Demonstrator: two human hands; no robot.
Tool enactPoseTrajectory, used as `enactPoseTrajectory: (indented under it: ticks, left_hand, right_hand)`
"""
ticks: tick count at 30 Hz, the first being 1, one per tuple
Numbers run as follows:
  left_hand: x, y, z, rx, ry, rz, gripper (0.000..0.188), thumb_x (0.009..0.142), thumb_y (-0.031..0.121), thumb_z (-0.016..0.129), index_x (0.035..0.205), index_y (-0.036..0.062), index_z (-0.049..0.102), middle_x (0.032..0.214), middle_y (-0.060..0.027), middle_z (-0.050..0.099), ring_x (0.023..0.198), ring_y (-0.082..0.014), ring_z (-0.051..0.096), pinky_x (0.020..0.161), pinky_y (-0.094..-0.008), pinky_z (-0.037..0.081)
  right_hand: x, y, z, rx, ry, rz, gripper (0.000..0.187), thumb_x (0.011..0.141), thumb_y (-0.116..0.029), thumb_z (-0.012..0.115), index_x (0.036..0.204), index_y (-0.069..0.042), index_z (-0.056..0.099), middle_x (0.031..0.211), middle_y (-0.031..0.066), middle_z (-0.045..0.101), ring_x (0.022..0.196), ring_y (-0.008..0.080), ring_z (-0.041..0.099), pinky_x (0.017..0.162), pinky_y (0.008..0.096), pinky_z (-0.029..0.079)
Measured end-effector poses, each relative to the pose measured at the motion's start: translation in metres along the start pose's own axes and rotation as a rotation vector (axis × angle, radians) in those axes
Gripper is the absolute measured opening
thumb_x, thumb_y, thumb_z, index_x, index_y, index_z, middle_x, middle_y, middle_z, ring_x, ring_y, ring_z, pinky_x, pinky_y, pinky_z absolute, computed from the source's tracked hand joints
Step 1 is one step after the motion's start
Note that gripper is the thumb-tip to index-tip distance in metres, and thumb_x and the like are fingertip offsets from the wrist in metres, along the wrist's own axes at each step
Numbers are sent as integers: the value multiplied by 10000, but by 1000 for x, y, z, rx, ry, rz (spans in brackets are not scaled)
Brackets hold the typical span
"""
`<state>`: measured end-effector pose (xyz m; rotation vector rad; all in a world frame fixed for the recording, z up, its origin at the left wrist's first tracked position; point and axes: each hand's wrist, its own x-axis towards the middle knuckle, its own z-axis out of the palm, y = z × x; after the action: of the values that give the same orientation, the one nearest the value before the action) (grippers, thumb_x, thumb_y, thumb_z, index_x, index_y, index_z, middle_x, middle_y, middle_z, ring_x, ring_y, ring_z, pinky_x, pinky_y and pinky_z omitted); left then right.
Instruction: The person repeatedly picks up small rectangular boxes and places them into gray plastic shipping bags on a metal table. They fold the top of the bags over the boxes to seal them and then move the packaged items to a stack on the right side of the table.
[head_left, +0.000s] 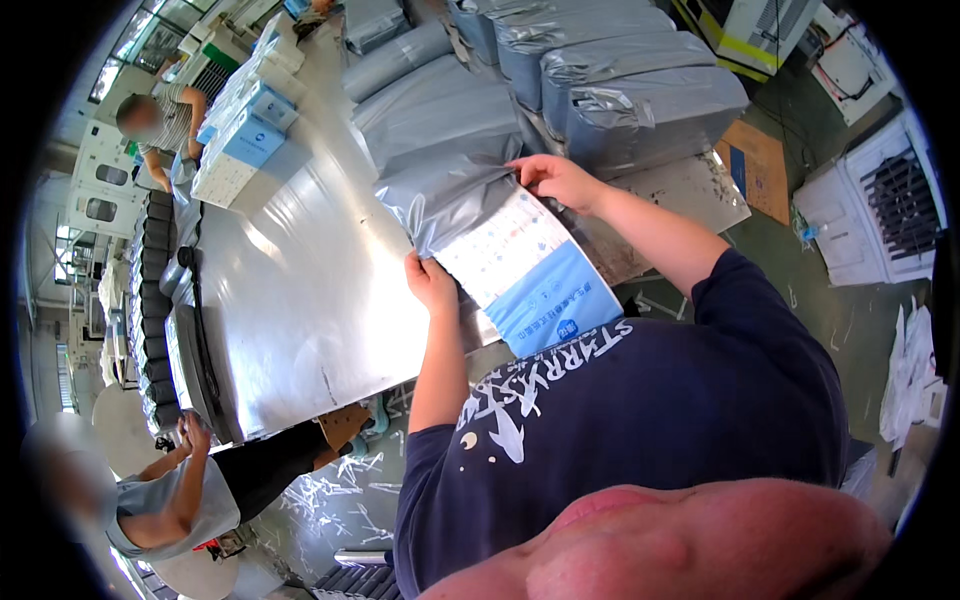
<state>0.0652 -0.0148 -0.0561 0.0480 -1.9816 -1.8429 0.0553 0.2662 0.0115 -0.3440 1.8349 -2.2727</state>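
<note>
In front of me a white and blue soft pack [560,295] with printed patterns lies partly inside a grey plastic bag [440,195]. Its blue end sticks out toward my body. My left hand [434,286] is closed on the bag's edge at the left side of the pack; part of its fingers is hidden beneath. At the far right corner of the bag's mouth, my right hand [560,184] pinches the grey film between thumb and fingers. The bag's far end rests against other filled grey bags.
Several filled grey bags [650,110] are lined up on the metal table [310,300], beyond and to the right. White and blue packs [240,150] stand at the far left. Two people [175,500] [170,120] work along the left side. A white crate [870,200] is at right.
</note>
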Motion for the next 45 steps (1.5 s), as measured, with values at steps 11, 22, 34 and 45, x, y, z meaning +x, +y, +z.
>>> enactPoseTrajectory:
  ticks: [11,22,34,45]
  left_hand:
    - [50,34,0,383,-421,28,437,780,205,630,1044,-62,406,1011,-293,559,954,-440,546,804,-459,443]
    - [102,60,1,886,-813,412,165,727,201,663,814,61,663,978,-120,599,962,-344,539,830,-395,459]
    - [146,40,-11,425,-463,184,120,719,71,695,801,12,630,975,-104,601,805,-240,586,667,-308,461]
    - [132,-15,6,218,-273,91,238,787,36,620,1019,-4,588,1068,-149,591,963,-251,582,838,-309,441]
  right_hand:
    - [49,-1,4,-386,177,-76,320,856,-18,539,1155,0,429,1036,125,590,1007,184,556,863,326,445]
    - [96,12,-35,-889,244,19,216,720,-105,679,888,-36,562,954,119,603,874,226,581,712,331,453]
    - [165,18,0,-66,150,406,253,839,-345,508,934,-146,633,764,-3,564,677,107,513,585,309,386]
    - [157,8,26,-148,390,152,344,825,-195,520,1081,34,545,962,116,615,863,188,592,736,309,456]
